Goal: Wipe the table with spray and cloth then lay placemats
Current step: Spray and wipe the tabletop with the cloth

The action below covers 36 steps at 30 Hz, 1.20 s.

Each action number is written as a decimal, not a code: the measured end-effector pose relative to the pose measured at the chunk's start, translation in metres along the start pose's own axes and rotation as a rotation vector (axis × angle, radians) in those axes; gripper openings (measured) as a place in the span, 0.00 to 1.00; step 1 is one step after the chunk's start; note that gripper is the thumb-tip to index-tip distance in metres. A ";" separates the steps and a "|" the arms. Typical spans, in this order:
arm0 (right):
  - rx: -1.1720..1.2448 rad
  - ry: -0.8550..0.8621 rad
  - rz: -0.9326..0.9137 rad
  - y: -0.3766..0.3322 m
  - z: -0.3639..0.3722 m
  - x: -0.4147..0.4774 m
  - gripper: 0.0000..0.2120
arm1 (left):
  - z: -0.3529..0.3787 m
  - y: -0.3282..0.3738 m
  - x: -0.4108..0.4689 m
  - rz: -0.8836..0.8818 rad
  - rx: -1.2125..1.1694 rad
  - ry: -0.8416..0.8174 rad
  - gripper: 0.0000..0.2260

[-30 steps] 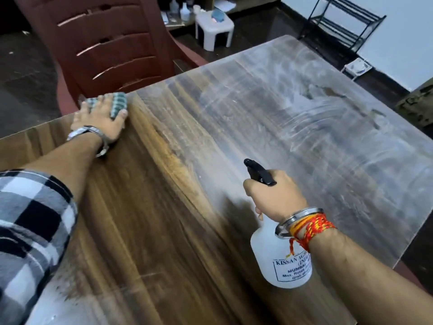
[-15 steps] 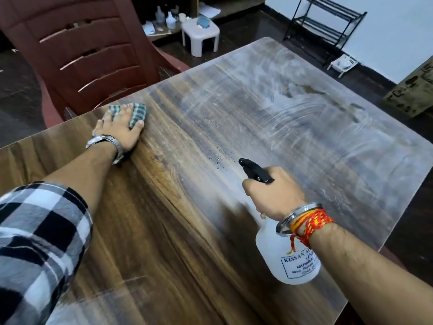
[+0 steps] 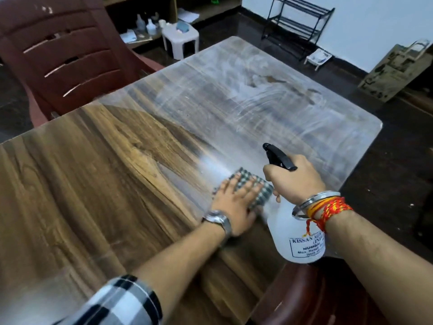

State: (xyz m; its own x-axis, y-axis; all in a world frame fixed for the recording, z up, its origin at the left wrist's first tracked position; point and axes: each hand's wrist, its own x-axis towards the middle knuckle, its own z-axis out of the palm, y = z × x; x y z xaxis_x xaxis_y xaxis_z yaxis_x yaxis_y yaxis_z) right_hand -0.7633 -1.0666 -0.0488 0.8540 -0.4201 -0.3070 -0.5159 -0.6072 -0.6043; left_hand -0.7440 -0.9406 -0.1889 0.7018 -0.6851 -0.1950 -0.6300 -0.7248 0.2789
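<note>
— How's the light where you are?
— Dim overall. The dark floor [image 3: 386, 188] swallows most of it, and only the white wall [image 3: 375, 24] at the far right is bright.
— Any glare?
— A pale, streaky sheen covers the far half of the tabletop [image 3: 89, 188]. The near half keeps its warm grain.
— Is it sharp?
— Partly. My left hand [image 3: 234, 202] and the checked cloth [image 3: 250, 184] are smeared by motion blur, and so is my sleeve [image 3: 121, 301]. My right hand [image 3: 293, 179] and the spray bottle [image 3: 300, 242] label look fairly crisp.
— And the edges?
— The wide lens bows the tabletop's edges and tilts the chair [image 3: 70, 55].
</note>
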 end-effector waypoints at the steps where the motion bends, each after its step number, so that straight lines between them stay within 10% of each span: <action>1: -0.002 0.019 0.003 0.007 -0.005 -0.007 0.12 | 0.011 0.029 -0.008 0.055 -0.004 -0.019 0.29; 8: 0.047 0.065 0.021 0.054 -0.026 -0.056 0.10 | 0.040 0.092 -0.044 0.109 0.016 -0.073 0.29; 20: 0.116 0.012 0.067 0.070 -0.011 -0.081 0.10 | -0.037 -0.201 -0.084 -0.649 -0.020 0.135 0.34; 24: 0.140 0.025 0.087 0.073 -0.004 -0.081 0.17 | -0.039 -0.194 -0.078 -0.745 -0.030 0.140 0.31; 36: 0.081 0.028 0.049 0.060 -0.015 -0.072 0.16 | 0.020 0.026 -0.075 0.113 0.049 -0.106 0.28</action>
State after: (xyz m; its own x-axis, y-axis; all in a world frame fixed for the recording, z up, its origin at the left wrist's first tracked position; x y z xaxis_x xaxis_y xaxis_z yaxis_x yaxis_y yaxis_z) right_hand -0.8566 -1.0829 -0.0526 0.8251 -0.4673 -0.3175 -0.5488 -0.5294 -0.6470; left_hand -0.8190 -0.9095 -0.1858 0.5881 -0.7645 -0.2640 -0.7202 -0.6435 0.2592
